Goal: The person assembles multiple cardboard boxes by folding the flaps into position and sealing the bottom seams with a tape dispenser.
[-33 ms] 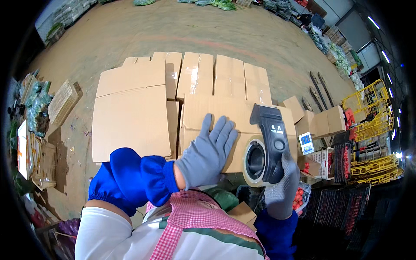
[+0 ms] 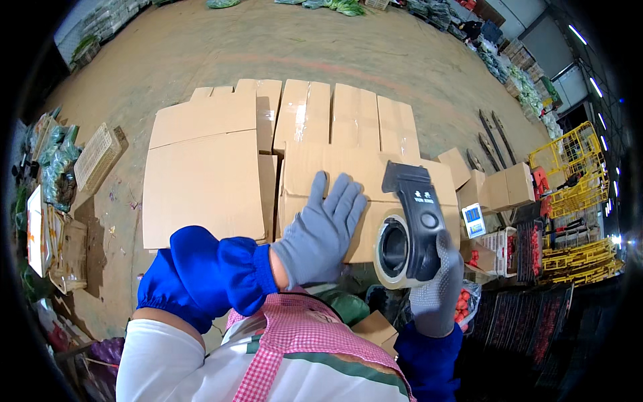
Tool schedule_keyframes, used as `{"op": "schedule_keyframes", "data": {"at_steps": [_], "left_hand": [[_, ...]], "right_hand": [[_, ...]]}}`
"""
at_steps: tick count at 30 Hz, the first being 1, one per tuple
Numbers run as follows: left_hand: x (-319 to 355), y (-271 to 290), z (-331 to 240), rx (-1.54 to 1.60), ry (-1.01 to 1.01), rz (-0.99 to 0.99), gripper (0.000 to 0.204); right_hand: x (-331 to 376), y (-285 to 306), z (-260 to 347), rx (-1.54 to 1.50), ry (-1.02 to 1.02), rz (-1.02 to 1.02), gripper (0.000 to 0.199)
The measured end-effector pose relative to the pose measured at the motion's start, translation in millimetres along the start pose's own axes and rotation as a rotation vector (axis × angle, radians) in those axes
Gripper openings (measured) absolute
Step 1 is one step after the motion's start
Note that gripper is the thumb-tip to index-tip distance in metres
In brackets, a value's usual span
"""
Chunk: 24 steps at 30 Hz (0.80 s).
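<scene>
My left hand, in a grey glove, lies flat with its fingers spread on the top of a brown cardboard box. In my right hand, gloved too, is a black tape dispenser held over the right part of that box. A wide roll of clear tape sits on the dispenser's left side. Whether the dispenser's far end touches the cardboard, I cannot tell. Left of the box lies another brown carton, with a crease across it.
Several taped cartons stand in a row beyond the box. To the right are a small open carton, a crate with red produce, pallet-jack forks and yellow metal racks. A pale plastic crate lies at the left.
The tape dispenser has shifted very slightly to the left with my right hand. My left hand stays flat on the box.
</scene>
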State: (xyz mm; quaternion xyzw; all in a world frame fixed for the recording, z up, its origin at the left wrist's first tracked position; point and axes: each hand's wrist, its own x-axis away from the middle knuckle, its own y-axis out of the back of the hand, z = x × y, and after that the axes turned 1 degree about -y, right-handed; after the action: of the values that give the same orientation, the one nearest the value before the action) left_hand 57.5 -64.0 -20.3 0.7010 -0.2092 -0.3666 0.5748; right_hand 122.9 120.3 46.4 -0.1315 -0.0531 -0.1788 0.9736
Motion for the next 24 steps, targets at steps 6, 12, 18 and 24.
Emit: {"op": "schedule_keyframes", "data": {"at_steps": [6,12,18,24], "left_hand": [[-3,-10,-8,-0.124,0.079,0.042,0.096],[-7,-6,-17,-0.108,0.133,0.134,0.102],[-7,-4,-26,-0.130,0.145,0.190,0.105],[-8,-2,-34,-0.152,0.152,0.170,0.103]], "right_hand": [[53,7,7,0.193,-0.020,-0.033,0.032],[168,43,28,0.324,-0.110,-0.090,0.032],[214,71,23,0.291,-0.163,-0.158,0.030],[209,91,-35,0.173,-0.277,-0.210,0.019]]}}
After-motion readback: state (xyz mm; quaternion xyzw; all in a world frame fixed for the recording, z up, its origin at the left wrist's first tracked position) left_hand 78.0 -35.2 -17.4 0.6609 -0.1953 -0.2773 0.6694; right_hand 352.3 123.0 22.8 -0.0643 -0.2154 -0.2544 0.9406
